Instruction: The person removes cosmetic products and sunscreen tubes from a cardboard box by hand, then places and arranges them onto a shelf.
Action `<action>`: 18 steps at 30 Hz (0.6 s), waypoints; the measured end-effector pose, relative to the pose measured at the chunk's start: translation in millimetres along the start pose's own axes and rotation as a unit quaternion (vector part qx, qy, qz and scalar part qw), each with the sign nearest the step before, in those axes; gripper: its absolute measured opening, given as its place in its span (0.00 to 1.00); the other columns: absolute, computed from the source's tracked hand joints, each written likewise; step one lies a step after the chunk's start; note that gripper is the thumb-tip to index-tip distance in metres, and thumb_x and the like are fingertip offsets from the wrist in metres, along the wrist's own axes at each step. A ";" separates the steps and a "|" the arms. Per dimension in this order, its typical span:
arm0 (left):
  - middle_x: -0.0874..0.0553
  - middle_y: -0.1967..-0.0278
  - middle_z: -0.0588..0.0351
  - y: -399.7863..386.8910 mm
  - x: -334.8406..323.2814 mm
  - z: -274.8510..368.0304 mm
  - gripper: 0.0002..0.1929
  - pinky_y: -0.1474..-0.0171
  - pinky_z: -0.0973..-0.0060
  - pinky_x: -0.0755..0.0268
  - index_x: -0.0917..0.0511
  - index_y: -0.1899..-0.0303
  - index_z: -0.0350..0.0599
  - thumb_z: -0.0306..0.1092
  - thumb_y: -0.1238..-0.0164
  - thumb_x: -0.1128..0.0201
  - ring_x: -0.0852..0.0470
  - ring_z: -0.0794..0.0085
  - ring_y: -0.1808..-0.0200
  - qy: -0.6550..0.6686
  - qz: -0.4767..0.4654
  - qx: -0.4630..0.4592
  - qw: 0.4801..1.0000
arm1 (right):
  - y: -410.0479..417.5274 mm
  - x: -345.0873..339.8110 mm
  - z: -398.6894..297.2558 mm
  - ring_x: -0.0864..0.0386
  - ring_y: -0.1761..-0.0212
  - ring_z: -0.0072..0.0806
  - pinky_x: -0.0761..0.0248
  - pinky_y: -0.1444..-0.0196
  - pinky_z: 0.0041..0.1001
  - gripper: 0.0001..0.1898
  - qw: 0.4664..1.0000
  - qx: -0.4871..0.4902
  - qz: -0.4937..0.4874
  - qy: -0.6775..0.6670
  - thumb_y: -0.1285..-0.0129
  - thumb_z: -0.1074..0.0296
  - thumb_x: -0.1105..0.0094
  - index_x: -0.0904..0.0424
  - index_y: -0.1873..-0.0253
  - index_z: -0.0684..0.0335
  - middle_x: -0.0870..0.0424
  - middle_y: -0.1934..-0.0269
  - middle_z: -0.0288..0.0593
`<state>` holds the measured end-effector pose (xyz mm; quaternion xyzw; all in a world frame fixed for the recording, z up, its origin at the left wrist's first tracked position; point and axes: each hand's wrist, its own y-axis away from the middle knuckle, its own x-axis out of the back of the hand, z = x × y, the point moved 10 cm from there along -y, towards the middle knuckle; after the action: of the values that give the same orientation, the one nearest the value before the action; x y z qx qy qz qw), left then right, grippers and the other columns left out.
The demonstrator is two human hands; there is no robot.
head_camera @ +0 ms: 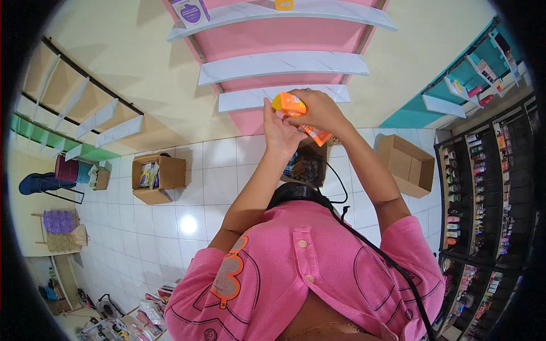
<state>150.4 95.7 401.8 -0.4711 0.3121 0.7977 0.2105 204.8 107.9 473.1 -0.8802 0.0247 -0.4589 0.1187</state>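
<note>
My right hand (pixel 320 111) is closed around orange plastic packets (pixel 293 104) that have some yellow on them. Another orange part (pixel 316 135) sticks out below, between my wrists; whether it belongs to the same packet I cannot tell. The open palm of my left hand (pixel 281 132) faces up just under and beside the packets, thumb raised, its fingertips near or touching them. Both hands are in front of the lowest marbled white shelf (pixel 245 100) on the pink wall panel.
An open cardboard box (pixel 323 170) of packets stands on the tiled floor below my hands, another filled box (pixel 172 172) to the left, and a cardboard box (pixel 386 160) to the right. A purple-white carton (pixel 190 13) sits on the top shelf. Stocked black racks (pixel 443 204) line the right.
</note>
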 end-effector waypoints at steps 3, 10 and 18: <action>0.30 0.47 0.53 -9.9 33.3 -15.0 0.20 0.43 0.51 0.41 0.34 0.49 0.49 0.50 0.33 0.63 0.33 0.62 0.44 -0.014 0.037 0.024 0.999 | 7.6 -16.5 -13.2 0.25 0.59 0.44 0.33 0.53 0.34 0.33 0.997 0.047 -0.046 0.031 0.59 0.54 0.34 0.32 0.46 0.61 0.26 0.54 0.54; 0.33 0.60 0.52 -12.4 62.6 -23.3 0.29 0.50 0.55 0.33 0.42 0.49 0.44 0.59 0.39 0.52 0.30 0.60 0.53 0.012 0.051 -0.055 0.997 | 33.1 10.7 13.0 0.29 0.59 0.28 0.35 0.54 0.25 0.27 0.911 -0.093 -0.033 -0.400 0.45 0.60 0.47 0.40 0.42 0.66 0.29 0.61 0.40; 0.32 0.60 0.52 -14.5 56.9 -51.2 0.31 0.50 0.62 0.32 0.41 0.52 0.44 0.63 0.42 0.53 0.29 0.63 0.54 0.083 0.031 -0.038 0.995 | 86.1 7.5 33.8 0.29 0.52 0.32 0.34 0.50 0.34 0.15 0.640 -0.127 0.155 -0.742 0.42 0.70 0.47 0.35 0.52 0.66 0.27 0.57 0.44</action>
<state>164.6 72.8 328.7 -0.5335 0.3130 0.7730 0.1408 242.3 29.5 440.5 -0.9149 0.1217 0.3812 0.0538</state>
